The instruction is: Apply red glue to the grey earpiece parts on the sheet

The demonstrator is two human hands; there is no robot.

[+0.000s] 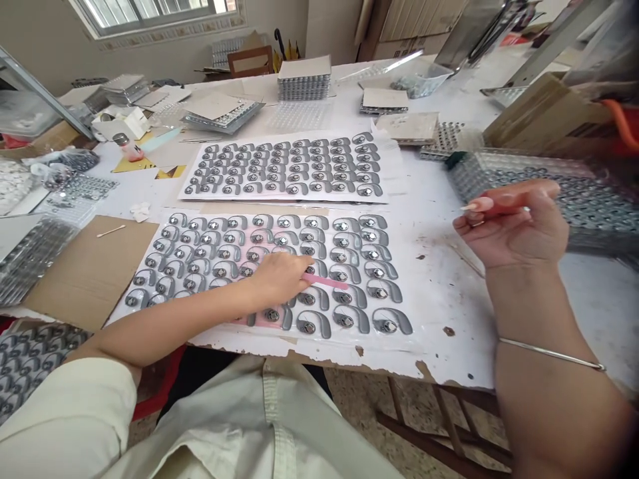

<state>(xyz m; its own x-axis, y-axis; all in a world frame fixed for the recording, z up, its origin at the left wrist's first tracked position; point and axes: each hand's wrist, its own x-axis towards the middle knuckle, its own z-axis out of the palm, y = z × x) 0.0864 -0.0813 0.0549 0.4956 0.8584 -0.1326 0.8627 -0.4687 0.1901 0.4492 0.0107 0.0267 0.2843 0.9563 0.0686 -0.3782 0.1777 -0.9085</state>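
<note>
My left hand (279, 276) reaches over the nearer sheet, its fingers closed on a thin, flat pink strip (327, 282). Rows of grey ear-hook-shaped pieces (389, 324), each with a round metal part, lie on this white sheet (407, 336). The strip's free end is over the pieces, just right of the hand; whether it touches them I cannot tell. Raised above the table at the right, palm up, is my right hand (519, 226). Its fingers are curled and pinched together; a small pale tip shows there, but what they hold is unclear.
Behind lies a second sheet of similar grey pieces (284, 166). Brown cardboard (80, 273) with a cotton swab (110, 231) is at left. Stacked trays (304, 80) stand at the back, and clear-wrapped trays (574, 193) at right. A pink-and-white bottle (128, 148) stands far left.
</note>
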